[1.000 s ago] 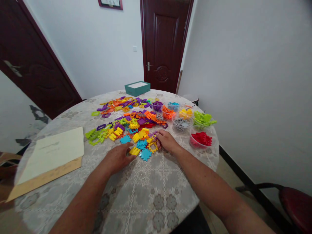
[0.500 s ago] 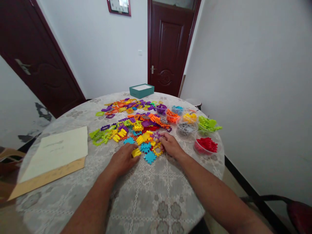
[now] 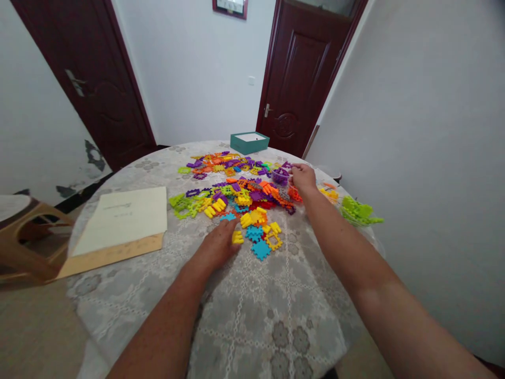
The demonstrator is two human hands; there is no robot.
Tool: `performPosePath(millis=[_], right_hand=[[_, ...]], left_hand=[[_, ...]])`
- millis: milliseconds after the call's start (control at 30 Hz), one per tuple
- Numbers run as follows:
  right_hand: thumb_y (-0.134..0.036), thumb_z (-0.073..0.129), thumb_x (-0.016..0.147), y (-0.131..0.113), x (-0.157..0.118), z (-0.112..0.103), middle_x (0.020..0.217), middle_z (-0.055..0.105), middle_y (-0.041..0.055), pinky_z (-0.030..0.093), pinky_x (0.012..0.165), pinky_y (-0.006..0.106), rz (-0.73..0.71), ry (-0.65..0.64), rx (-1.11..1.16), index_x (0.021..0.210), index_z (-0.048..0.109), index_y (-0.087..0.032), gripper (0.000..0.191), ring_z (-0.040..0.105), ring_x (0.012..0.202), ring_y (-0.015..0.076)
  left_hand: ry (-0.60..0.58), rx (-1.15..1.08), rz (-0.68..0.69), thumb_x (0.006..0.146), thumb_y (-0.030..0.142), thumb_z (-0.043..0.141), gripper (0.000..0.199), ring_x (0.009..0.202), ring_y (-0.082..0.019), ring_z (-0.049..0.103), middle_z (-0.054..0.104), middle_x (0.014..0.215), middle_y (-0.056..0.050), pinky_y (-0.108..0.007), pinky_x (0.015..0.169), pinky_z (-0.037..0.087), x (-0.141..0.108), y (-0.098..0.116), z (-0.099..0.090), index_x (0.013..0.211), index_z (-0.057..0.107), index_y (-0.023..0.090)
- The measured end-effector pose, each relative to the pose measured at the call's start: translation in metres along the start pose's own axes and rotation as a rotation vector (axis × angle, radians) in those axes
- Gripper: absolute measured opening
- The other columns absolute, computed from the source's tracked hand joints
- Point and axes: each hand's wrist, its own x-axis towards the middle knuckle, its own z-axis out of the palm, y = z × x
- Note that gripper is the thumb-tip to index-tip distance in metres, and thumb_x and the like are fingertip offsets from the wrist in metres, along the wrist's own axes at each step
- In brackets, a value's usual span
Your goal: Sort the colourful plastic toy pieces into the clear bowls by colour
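Observation:
My left hand [image 3: 221,239] rests low at the near edge of the pile, its fingers and thumb curled around a yellow plastic building piece [image 3: 237,237]. Just right of it lie a flat blue toothed piece [image 3: 261,250], another blue piece [image 3: 254,233] and a yellow square frame [image 3: 273,241]. My right hand [image 3: 303,177] is stretched out to the clear bowl of purple pieces [image 3: 280,177], fingertips pinched at its right rim. A purple building piece [image 3: 286,165] shows at those fingertips. My right hand and forearm hide part of the other bowls.
Mixed coloured pieces [image 3: 221,167] spread behind the nearer pile [image 3: 256,196]. Orange pieces [image 3: 295,193], yellow pieces [image 3: 330,195] and green pieces [image 3: 359,210] stand at the right. A green box [image 3: 250,142] sits at the back, paper [image 3: 124,213] on cardboard at the left.
My right hand has moved from the near pile, forward and right to the purple bowl, with the purple piece. My left hand stays by the yellow piece. The view has turned left.

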Motion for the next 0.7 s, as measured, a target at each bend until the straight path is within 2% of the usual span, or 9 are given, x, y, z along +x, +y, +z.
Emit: performPosePath(millis=[100, 200, 267, 333, 400, 433, 467, 533, 700], right_hand=[[-0.01, 0.048, 0.09, -0.005, 0.029, 0.008, 0.096, 0.073, 0.0071, 0.048, 0.048, 0.02, 0.078, 0.027, 0.004, 0.139, 0.057, -0.012, 0.05, 0.058, 0.052, 0.0091], [-0.007, 0.049, 0.087, 0.0, 0.027, 0.01, 0.094, 0.073, 0.0066, 0.049, 0.049, 0.021, 0.101, -0.001, -0.02, 0.147, 0.05, -0.013, 0.06, 0.059, 0.052, 0.0103], [-0.009, 0.051, 0.087, 0.01, 0.006, 0.008, 0.088, 0.073, 0.0047, 0.048, 0.05, 0.021, 0.089, -0.037, -0.035, 0.136, 0.061, -0.014, 0.05, 0.059, 0.054, 0.0109], [-0.014, 0.057, 0.087, 0.023, -0.026, 0.004, 0.079, 0.072, 0.0027, 0.047, 0.054, 0.022, 0.018, -0.171, -0.111, 0.115, 0.073, -0.016, 0.033, 0.06, 0.057, 0.0127], [-0.019, 0.062, 0.086, 0.039, -0.063, -0.002, 0.076, 0.072, 0.0032, 0.048, 0.061, 0.024, -0.172, -0.448, -0.328, 0.1, 0.077, -0.018, 0.02, 0.064, 0.065, 0.0163], [-0.021, 0.065, 0.086, 0.046, -0.081, -0.004, 0.082, 0.074, 0.005, 0.049, 0.067, 0.026, -0.275, -0.539, -0.431, 0.095, 0.078, -0.019, 0.016, 0.066, 0.073, 0.0183], [-0.023, 0.067, 0.085, 0.052, -0.097, -0.006, 0.09, 0.076, 0.0071, 0.049, 0.072, 0.027, -0.351, -0.563, -0.524, 0.094, 0.078, -0.019, 0.015, 0.068, 0.08, 0.0204], [-0.028, 0.069, 0.086, 0.061, -0.121, -0.008, 0.102, 0.077, 0.0108, 0.048, 0.079, 0.029, -0.409, -0.557, -0.643, 0.097, 0.078, -0.019, 0.016, 0.068, 0.091, 0.0231], [-0.029, 0.068, 0.089, 0.063, -0.143, -0.007, 0.1, 0.074, 0.0115, 0.047, 0.082, 0.028, -0.393, -0.602, -0.659, 0.098, 0.078, -0.018, 0.017, 0.067, 0.094, 0.0229]], left_hand=[[0.007, -0.02, -0.003, 0.087, 0.027, 0.067, 0.073, 0.135, -0.031, 0.057, 0.056, 0.149, -0.016, -0.041, 0.111, 0.044, 0.001, -0.002, 0.002, 0.155, 0.042, 0.021], [0.005, -0.013, -0.011, 0.088, 0.027, 0.067, 0.071, 0.136, -0.032, 0.056, 0.056, 0.149, -0.017, -0.042, 0.112, 0.044, 0.001, -0.003, 0.002, 0.154, 0.044, 0.019], [0.005, -0.013, -0.004, 0.088, 0.028, 0.066, 0.068, 0.136, -0.031, 0.055, 0.056, 0.148, -0.016, -0.042, 0.113, 0.044, 0.001, -0.004, 0.002, 0.153, 0.044, 0.02], [0.037, -0.021, 0.002, 0.09, 0.028, 0.064, 0.062, 0.136, -0.031, 0.054, 0.055, 0.147, -0.015, -0.043, 0.112, 0.044, 0.002, -0.006, 0.003, 0.149, 0.047, 0.022], [0.087, -0.037, 0.01, 0.09, 0.026, 0.061, 0.054, 0.135, -0.031, 0.053, 0.055, 0.143, -0.014, -0.044, 0.111, 0.045, 0.003, -0.007, 0.003, 0.144, 0.052, 0.022], [0.114, -0.049, 0.014, 0.09, 0.023, 0.059, 0.052, 0.134, -0.031, 0.053, 0.055, 0.14, -0.014, -0.044, 0.111, 0.045, 0.003, -0.007, 0.003, 0.141, 0.053, 0.022], [0.136, -0.063, 0.017, 0.089, 0.021, 0.058, 0.05, 0.133, -0.03, 0.053, 0.055, 0.137, -0.014, -0.044, 0.112, 0.045, 0.004, -0.007, 0.003, 0.139, 0.055, 0.022], [0.156, -0.093, 0.027, 0.087, 0.017, 0.057, 0.048, 0.129, -0.029, 0.054, 0.055, 0.132, -0.013, -0.044, 0.112, 0.044, 0.004, -0.005, 0.002, 0.135, 0.057, 0.022], [0.155, -0.099, 0.043, 0.086, 0.016, 0.057, 0.044, 0.119, -0.027, 0.061, 0.058, 0.127, -0.011, -0.042, 0.106, 0.049, 0.005, -0.001, 0.004, 0.129, 0.061, 0.023]])
